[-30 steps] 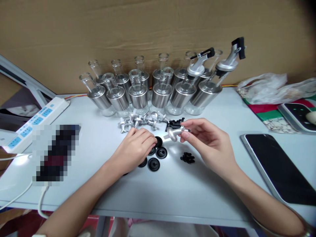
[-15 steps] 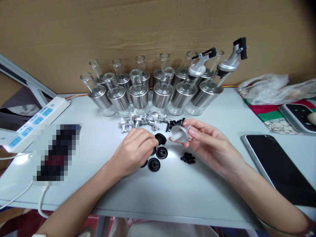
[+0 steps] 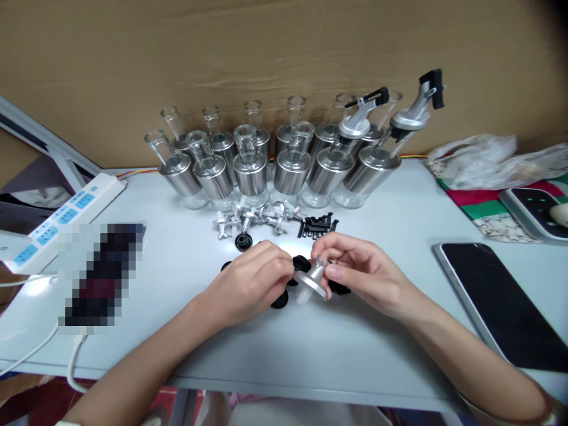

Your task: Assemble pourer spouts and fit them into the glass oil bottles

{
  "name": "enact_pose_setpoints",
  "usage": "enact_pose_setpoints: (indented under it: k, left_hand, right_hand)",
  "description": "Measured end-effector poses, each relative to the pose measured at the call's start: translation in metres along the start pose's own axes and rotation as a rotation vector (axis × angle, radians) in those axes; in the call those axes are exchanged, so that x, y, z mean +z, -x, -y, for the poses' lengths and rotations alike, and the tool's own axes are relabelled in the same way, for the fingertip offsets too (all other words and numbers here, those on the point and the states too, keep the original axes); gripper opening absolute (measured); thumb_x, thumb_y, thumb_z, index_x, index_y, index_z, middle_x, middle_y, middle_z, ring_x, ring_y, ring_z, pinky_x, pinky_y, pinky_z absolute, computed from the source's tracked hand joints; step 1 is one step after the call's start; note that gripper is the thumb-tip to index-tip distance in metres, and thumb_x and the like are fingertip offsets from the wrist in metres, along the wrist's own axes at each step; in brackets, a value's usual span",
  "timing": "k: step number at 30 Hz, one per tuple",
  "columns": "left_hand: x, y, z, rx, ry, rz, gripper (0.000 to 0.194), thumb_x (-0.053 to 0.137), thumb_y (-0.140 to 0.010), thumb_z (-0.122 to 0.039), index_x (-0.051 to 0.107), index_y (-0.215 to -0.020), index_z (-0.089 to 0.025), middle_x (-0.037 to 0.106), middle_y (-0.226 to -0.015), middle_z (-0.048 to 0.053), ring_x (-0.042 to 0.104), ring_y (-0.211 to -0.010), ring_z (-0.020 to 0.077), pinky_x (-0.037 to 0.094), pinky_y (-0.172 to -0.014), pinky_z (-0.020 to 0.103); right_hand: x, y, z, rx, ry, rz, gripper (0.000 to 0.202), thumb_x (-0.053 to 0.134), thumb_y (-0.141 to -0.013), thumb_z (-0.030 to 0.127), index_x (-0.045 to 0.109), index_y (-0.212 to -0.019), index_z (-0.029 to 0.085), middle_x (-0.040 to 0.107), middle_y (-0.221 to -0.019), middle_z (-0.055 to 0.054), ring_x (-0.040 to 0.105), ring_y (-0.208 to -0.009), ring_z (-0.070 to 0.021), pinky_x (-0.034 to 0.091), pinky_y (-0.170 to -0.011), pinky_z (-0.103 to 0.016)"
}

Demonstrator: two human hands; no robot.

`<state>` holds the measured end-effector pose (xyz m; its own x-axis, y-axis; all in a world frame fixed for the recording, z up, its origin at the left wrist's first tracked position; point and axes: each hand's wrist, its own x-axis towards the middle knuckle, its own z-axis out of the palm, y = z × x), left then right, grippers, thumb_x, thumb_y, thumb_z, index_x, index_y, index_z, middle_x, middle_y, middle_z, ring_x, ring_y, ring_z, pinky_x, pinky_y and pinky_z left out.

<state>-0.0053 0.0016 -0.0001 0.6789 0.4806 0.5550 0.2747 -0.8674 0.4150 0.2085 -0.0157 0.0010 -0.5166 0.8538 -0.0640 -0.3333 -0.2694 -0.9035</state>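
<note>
My right hand [image 3: 368, 275] pinches a silver pourer piece [image 3: 314, 283] by its narrow end, its disc tilted toward the left. Beside it, my left hand [image 3: 255, 281] has its fingers closed at a black ribbed stopper [image 3: 300, 263], close to the disc. Black round stoppers lie around my left hand, one [image 3: 244, 241] behind it and one [image 3: 279, 300] under its fingertips. A heap of silver pourer parts [image 3: 248, 218] and a pile of black levers [image 3: 317, 225] are farther back. Small black pieces [image 3: 339, 288] are partly hidden by my right hand.
Steel-clad glass bottles [image 3: 293, 171] stand in two rows at the back; two pourers [image 3: 410, 118] top bottles at the right. A power strip [image 3: 66, 219] and a partly pixelated phone [image 3: 104, 272] are at left. Another phone [image 3: 506, 302] and a plastic bag [image 3: 492, 160] are at right.
Both hands have come closer together. The silver piece has moved left and toward me and is now tilted. My left hand has shifted slightly right with the black stopper, uncovering a stopper behind it.
</note>
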Motion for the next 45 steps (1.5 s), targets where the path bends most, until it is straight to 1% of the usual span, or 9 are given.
enact_pose_setpoints:
  k: [5, 9, 15, 20, 22, 27, 29, 36, 45]
  left_hand:
    - [0.001, 0.001, 0.001, -0.015, -0.137, 0.063, 0.007, 0.047, -0.088, -0.01, 0.049, -0.092, -0.015, 0.062, -0.076, 0.004, 0.055, -0.07, 0.0156, 0.047, -0.063, 0.028]
    - [0.001, 0.002, 0.001, -0.011, -0.168, 0.101, 0.005, 0.046, -0.091, -0.013, 0.05, -0.093, -0.014, 0.065, -0.08, 0.005, 0.06, -0.074, 0.0162, 0.047, -0.064, 0.028]
    - [-0.001, 0.0, 0.001, 0.047, -0.168, 0.044, 0.014, 0.044, -0.088, -0.005, 0.049, -0.097, -0.015, 0.068, -0.088, 0.006, 0.061, -0.076, 0.0147, 0.047, -0.067, 0.026]
    - [-0.005, -0.002, 0.002, 0.095, -0.192, 0.047, 0.015, 0.04, -0.09, -0.007, 0.051, -0.095, -0.017, 0.068, -0.087, 0.005, 0.059, -0.072, 0.0134, 0.046, -0.065, 0.025]
    - [-0.006, -0.002, 0.002, 0.102, -0.198, 0.033, 0.015, 0.041, -0.09, -0.007, 0.051, -0.095, -0.016, 0.068, -0.086, 0.006, 0.059, -0.071, 0.0136, 0.046, -0.064, 0.026]
    - [-0.004, 0.0, 0.0, 0.092, -0.201, -0.043, 0.015, 0.047, -0.085, -0.004, 0.049, -0.094, -0.016, 0.067, -0.083, 0.006, 0.058, -0.069, 0.0146, 0.046, -0.064, 0.027]
    - [-0.004, 0.0, 0.0, 0.08, -0.199, -0.076, 0.015, 0.048, -0.084, -0.005, 0.049, -0.094, -0.016, 0.067, -0.083, 0.006, 0.058, -0.07, 0.0148, 0.046, -0.065, 0.028]
    - [-0.002, -0.001, 0.001, 0.054, -0.191, -0.092, 0.015, 0.048, -0.086, -0.005, 0.047, -0.097, -0.016, 0.068, -0.081, 0.005, 0.063, -0.072, 0.0145, 0.046, -0.066, 0.027]
    - [-0.003, -0.002, 0.0, 0.088, -0.236, -0.059, 0.008, 0.047, -0.09, -0.012, 0.048, -0.098, -0.015, 0.069, -0.084, 0.006, 0.063, -0.072, 0.015, 0.047, -0.066, 0.028]
  right_hand:
    - [0.001, 0.003, -0.001, -0.051, 0.034, -0.009, 0.01, 0.065, -0.087, 0.023, 0.063, -0.096, 0.019, 0.065, -0.072, 0.002, 0.061, -0.061, -0.0068, 0.048, -0.061, -0.017]
    - [0.001, 0.003, -0.001, -0.062, 0.016, -0.019, 0.012, 0.065, -0.087, 0.023, 0.063, -0.097, 0.019, 0.065, -0.073, 0.001, 0.063, -0.063, -0.0079, 0.049, -0.06, -0.017]
    - [0.001, 0.0, 0.001, -0.08, -0.048, 0.001, 0.013, 0.066, -0.086, 0.025, 0.06, -0.096, 0.02, 0.067, -0.075, 0.001, 0.065, -0.063, -0.0093, 0.051, -0.06, -0.02]
    - [0.003, 0.0, 0.002, -0.068, -0.032, -0.004, 0.015, 0.066, -0.085, 0.027, 0.058, -0.095, 0.021, 0.067, -0.074, 0.001, 0.067, -0.062, -0.0116, 0.051, -0.06, -0.023]
    - [0.004, 0.0, 0.004, -0.09, -0.014, -0.064, 0.015, 0.068, -0.084, 0.029, 0.058, -0.094, 0.022, 0.066, -0.071, 0.002, 0.065, -0.059, -0.012, 0.05, -0.059, -0.024]
    - [0.004, -0.002, 0.009, -0.25, 0.08, -0.352, 0.018, 0.074, -0.077, 0.031, 0.061, -0.087, 0.024, 0.062, -0.066, 0.003, 0.058, -0.055, -0.0125, 0.047, -0.055, -0.026]
    - [0.002, -0.003, 0.009, -0.283, 0.116, -0.398, 0.016, 0.074, -0.077, 0.029, 0.062, -0.087, 0.024, 0.061, -0.066, 0.003, 0.057, -0.056, -0.0126, 0.047, -0.056, -0.026]
    - [0.001, -0.001, 0.0, -0.265, 0.181, -0.285, 0.008, 0.066, -0.085, 0.025, 0.063, -0.092, 0.024, 0.066, -0.072, 0.002, 0.06, -0.06, -0.0106, 0.048, -0.06, -0.024]
    - [0.003, -0.001, -0.001, -0.219, 0.205, -0.264, 0.012, 0.068, -0.083, 0.029, 0.062, -0.091, 0.021, 0.065, -0.07, 0.002, 0.06, -0.058, -0.011, 0.048, -0.059, -0.025]
